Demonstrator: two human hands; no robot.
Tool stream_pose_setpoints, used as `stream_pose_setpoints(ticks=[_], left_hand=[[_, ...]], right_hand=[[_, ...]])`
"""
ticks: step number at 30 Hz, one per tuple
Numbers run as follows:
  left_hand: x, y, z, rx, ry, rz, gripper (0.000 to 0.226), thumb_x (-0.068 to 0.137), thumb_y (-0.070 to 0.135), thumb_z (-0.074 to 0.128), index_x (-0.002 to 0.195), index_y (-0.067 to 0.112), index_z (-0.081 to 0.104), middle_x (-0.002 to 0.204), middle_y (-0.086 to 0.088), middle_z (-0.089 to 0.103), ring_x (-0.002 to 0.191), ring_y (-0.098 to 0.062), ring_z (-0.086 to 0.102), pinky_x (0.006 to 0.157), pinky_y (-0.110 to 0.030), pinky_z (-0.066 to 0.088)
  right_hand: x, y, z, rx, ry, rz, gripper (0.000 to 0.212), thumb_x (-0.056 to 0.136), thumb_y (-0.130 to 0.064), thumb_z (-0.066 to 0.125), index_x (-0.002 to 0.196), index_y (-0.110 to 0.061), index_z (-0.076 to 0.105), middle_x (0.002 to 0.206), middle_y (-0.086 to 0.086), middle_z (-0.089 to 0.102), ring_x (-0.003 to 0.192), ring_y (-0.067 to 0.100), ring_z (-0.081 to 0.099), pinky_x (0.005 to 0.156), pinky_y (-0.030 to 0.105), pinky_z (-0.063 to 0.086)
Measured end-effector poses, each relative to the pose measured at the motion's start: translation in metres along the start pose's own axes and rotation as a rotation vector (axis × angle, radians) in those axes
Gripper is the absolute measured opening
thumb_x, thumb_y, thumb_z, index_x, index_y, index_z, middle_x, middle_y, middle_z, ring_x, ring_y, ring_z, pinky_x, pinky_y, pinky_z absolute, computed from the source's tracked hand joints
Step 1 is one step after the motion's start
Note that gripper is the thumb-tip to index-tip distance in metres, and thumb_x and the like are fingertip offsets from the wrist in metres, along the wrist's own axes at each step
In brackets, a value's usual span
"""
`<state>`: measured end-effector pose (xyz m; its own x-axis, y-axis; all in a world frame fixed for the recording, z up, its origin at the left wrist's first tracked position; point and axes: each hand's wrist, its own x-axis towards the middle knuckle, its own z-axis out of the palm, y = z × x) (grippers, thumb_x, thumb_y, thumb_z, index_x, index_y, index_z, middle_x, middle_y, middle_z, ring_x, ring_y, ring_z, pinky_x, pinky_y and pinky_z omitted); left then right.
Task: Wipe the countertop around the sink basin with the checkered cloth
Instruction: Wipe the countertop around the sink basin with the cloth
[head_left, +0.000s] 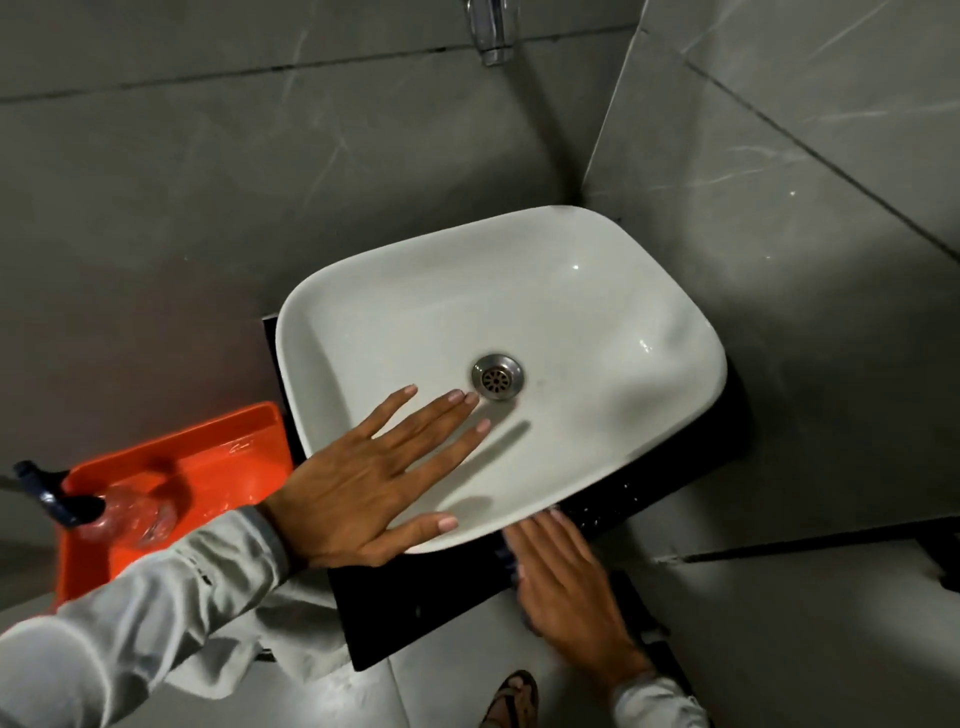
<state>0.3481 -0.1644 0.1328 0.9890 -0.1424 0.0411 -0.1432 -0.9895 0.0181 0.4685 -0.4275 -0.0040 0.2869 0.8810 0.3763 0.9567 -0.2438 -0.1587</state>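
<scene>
A white sink basin (597, 312) sits on a black countertop (415, 613) in a grey-tiled corner. My left hand (363, 478) lies flat with fingers spread over the basin's near-left rim, holding nothing. My right hand (566, 577) is blurred and pressed palm-down on the countertop's front edge, just below the basin's near rim. A small dark bluish piece of the checkered cloth (508, 557) peeks out beside its fingers; the rest is hidden under the hand.
An orange tray (228, 457) stands left of the basin and holds a clear spray bottle (124, 514) with a dark trigger. A chrome tap (491, 31) juts from the wall above. Grey walls close in behind and to the right. A sandalled foot (511, 696) shows below.
</scene>
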Motion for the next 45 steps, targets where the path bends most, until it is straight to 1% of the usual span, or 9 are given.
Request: stream_pose_setpoints(ticks=[6,13,18,23,26,31,34,41,45], left_hand=[[0.001,0.002,-0.001,-0.025,-0.015,-0.006,0.077,0.107,0.057,0.028,0.166,0.011,0.009,0.177,-0.013,0.007,0.165,-0.026,0.009,0.129,-0.057,0.014],[0.004,0.001,0.000,-0.034,-0.025,0.006,0.076,0.107,0.054,0.031,0.166,0.010,0.013,0.177,-0.013,0.009,0.164,-0.027,0.013,0.131,-0.054,0.011],[0.003,0.000,0.001,-0.064,-0.045,-0.014,0.077,0.107,0.054,0.029,0.166,0.008,0.013,0.177,-0.013,0.009,0.164,-0.028,0.014,0.131,-0.055,0.010],[0.003,0.001,0.002,-0.053,-0.064,-0.007,0.078,0.106,0.054,0.030,0.165,0.005,0.014,0.177,-0.013,0.012,0.164,-0.028,0.016,0.130,-0.053,0.011],[0.002,-0.001,0.002,-0.051,-0.057,0.004,0.079,0.106,0.054,0.030,0.165,0.004,0.015,0.177,-0.014,0.013,0.163,-0.029,0.016,0.130,-0.053,0.011],[0.001,0.000,0.001,-0.056,-0.063,-0.021,0.081,0.104,0.056,0.033,0.165,0.006,0.015,0.177,-0.014,0.012,0.163,-0.031,0.016,0.129,-0.058,0.014],[0.002,-0.001,0.001,-0.035,-0.043,-0.034,0.085,0.103,0.062,0.032,0.165,0.008,0.014,0.177,-0.014,0.012,0.163,-0.031,0.015,0.130,-0.059,0.014],[0.002,0.001,-0.003,-0.044,0.027,-0.058,0.087,0.101,0.067,0.030,0.166,0.013,0.011,0.177,-0.014,0.012,0.164,-0.027,0.011,0.131,-0.058,0.015],[-0.042,-0.020,-0.011,-0.074,0.074,-0.061,0.088,0.101,0.071,0.026,0.167,0.014,0.010,0.177,-0.013,0.010,0.165,-0.026,0.006,0.130,-0.060,0.018]], right_hand=[[-0.006,0.092,-0.010,-0.027,0.078,0.153,0.053,0.106,-0.020,0.026,0.122,0.009,0.068,0.128,0.026,0.068,0.129,0.040,0.054,0.119,0.044,0.030],[0.020,0.199,-0.057,-0.004,-0.039,0.669,0.050,0.088,-0.016,0.035,0.128,-0.001,0.061,0.117,0.026,0.068,0.111,0.045,0.066,0.099,0.052,0.051],[0.022,0.107,-0.019,-0.038,0.218,0.802,0.044,0.098,-0.007,0.036,0.124,0.016,0.063,0.137,0.034,0.060,0.133,0.051,0.053,0.114,0.062,0.039],[0.034,-0.033,0.016,0.226,0.097,0.818,0.046,0.099,-0.013,0.038,0.119,0.016,0.067,0.139,0.030,0.058,0.130,0.047,0.058,0.111,0.057,0.046],[0.023,0.011,0.010,0.206,0.156,0.776,0.048,0.096,-0.012,0.039,0.130,0.015,0.060,0.145,0.033,0.053,0.141,0.048,0.046,0.118,0.062,0.035],[0.027,0.159,-0.033,-0.019,0.092,0.821,0.055,0.095,-0.024,0.034,0.135,0.006,0.058,0.146,0.025,0.056,0.137,0.046,0.050,0.118,0.052,0.033],[0.018,0.190,-0.035,-0.085,0.034,0.741,0.051,0.099,-0.032,0.042,0.136,-0.001,0.058,0.144,0.021,0.058,0.133,0.043,0.052,0.117,0.053,0.034],[0.035,0.134,-0.019,-0.001,0.212,0.967,0.045,0.090,-0.018,0.055,0.130,0.004,0.062,0.142,0.025,0.059,0.138,0.044,0.045,0.122,0.061,0.024],[0.058,0.023,-0.016,0.008,0.262,0.965,0.048,0.086,-0.010,0.055,0.131,0.007,0.060,0.146,0.026,0.055,0.139,0.044,0.043,0.120,0.064,0.025]])
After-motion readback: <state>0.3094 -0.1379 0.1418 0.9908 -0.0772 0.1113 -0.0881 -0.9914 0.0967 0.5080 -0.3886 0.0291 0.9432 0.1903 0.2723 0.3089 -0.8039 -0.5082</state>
